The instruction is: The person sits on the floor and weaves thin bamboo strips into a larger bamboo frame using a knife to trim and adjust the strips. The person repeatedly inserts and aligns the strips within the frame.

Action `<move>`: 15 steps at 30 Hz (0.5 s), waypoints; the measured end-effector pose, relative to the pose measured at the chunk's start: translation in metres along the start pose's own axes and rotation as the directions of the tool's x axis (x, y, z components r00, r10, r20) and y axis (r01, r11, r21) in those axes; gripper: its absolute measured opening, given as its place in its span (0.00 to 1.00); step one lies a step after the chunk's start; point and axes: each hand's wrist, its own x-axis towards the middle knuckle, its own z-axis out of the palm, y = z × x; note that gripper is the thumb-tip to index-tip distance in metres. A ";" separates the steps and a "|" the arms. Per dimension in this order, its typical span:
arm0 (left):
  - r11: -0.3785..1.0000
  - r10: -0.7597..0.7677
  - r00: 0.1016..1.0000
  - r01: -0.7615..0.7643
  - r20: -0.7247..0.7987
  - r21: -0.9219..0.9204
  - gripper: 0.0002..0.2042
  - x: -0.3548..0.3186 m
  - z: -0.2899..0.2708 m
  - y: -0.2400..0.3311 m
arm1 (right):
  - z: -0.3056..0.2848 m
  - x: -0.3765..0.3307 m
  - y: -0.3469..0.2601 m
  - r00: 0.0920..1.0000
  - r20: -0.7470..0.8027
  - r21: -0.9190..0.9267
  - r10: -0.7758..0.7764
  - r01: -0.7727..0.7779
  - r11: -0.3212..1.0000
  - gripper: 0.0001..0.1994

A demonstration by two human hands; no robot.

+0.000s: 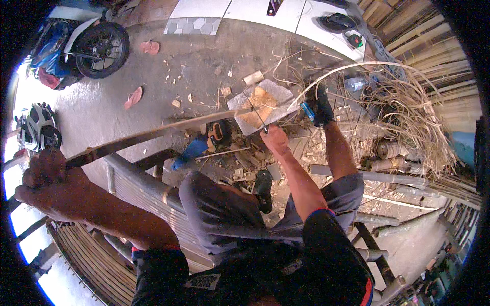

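Observation:
My left hand (51,186) is closed around the near end of a long bamboo strip (168,131) at the far left. From there the strip reaches across to a pale grey block (237,102) with a tan, worn top. My right hand (275,140) grips the handle of a knife (248,99), its thin dark blade lying across the strip over the block. Past the blade, a thin pale strip (377,63) arches away to the right. My black shoe (321,104) stands just right of the block, a small blue object (308,111) beside it.
Tangled bamboo shavings (408,115) pile up at the right, near stacked bamboo slats (429,46). An orange-and-black power tool (218,133) lies below the strip. Wood scraps litter the floor. Pink sandals (133,98) and a motorbike (99,50) are at the upper left; a bamboo bench (148,188) is under me.

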 end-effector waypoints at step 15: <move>0.549 -0.612 0.787 0.493 0.077 -0.675 0.23 0.010 -0.004 0.051 | -0.017 -0.052 0.018 0.982 0.172 -0.033 0.073 -0.068 0.997 0.19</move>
